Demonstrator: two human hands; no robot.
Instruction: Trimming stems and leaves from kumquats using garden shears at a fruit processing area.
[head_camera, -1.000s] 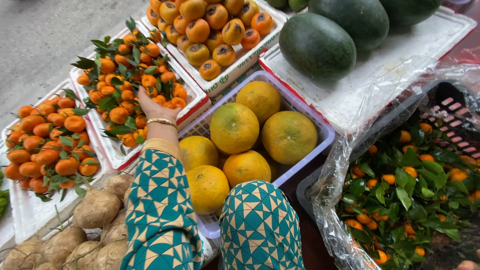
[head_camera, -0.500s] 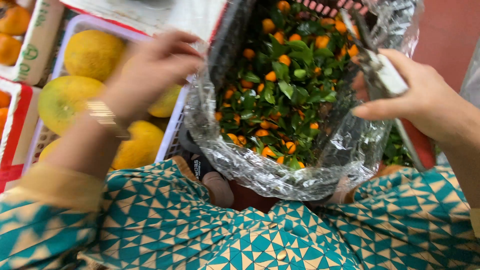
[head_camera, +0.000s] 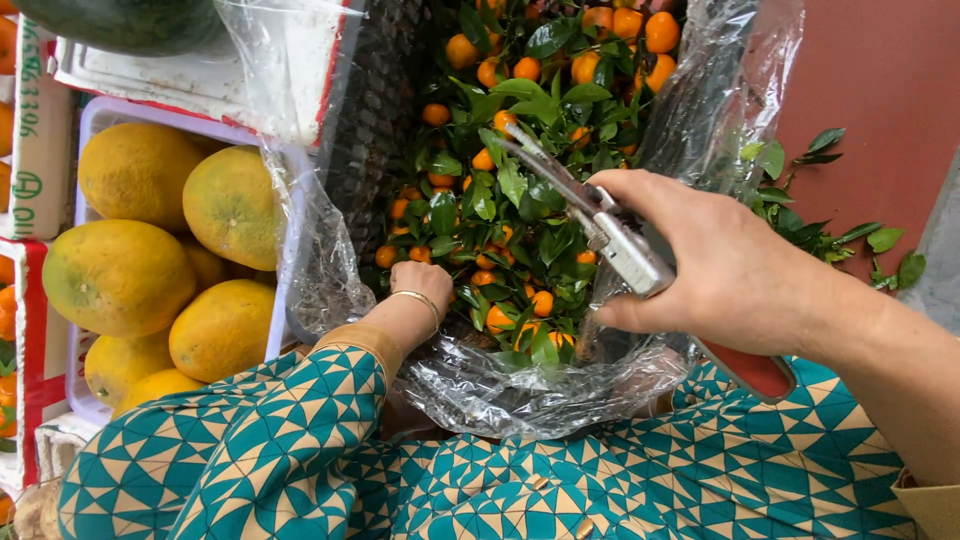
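The right hand holds a pair of pruning shears with a red handle; the fingers are closed around the grip, and the metal blades point to the upper left, over the small leafy tangerines. Half a second ago the same shears were higher and more to the right in the picture, near the edge of the crate; now they lie across the middle of the fruit. The left hand, with a thin bracelet on the wrist, is down among the leaves at the near left part of the heap. It looks closed, but what the fingers hold cannot be told, because leaves cover them. Earlier this hand was spread open above the large yellow-green citrus fruits in the white tray on the left. The tangerines fill a dark crate lined with a clear plastic sheet, just in front of the person's patterned teal clothing. Some loose green leaves lie on the red surface at the right.
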